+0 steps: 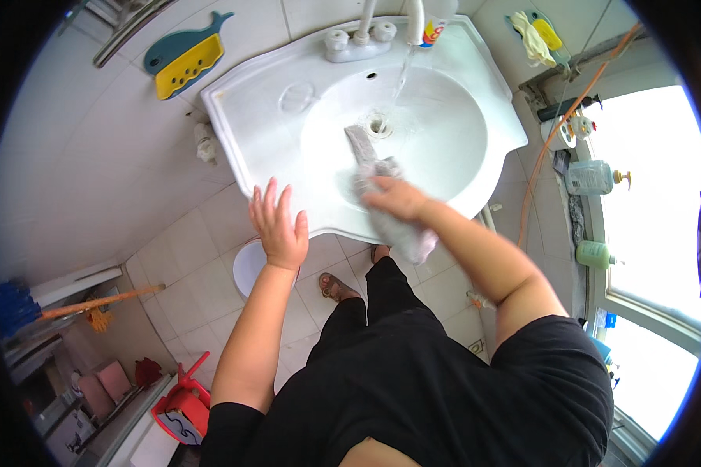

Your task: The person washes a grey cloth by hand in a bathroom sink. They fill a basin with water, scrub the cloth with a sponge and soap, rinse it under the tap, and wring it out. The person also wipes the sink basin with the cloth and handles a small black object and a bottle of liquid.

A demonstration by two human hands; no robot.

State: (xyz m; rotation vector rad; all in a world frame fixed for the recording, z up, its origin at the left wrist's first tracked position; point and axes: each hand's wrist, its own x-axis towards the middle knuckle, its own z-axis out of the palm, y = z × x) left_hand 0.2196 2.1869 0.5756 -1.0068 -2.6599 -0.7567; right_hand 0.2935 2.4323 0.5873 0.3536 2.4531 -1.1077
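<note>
A white washbasin lies before me, with water running from a white faucet spout into its bowl near the drain. My right hand grips a wet grey cloth at the bowl's front rim; one end reaches down towards the drain, and the blurred rest hangs over the front edge. My left hand is at the basin's front left edge, fingers spread and holding nothing; whether it touches the edge I cannot tell. White tap knobs stand behind the bowl.
A bottle stands behind the spout. A whale-shaped soap holder hangs on the left wall. Below my left hand is a white bucket on the tiled floor. Pump bottles line the right windowsill, and an orange hose or cord hangs beside it.
</note>
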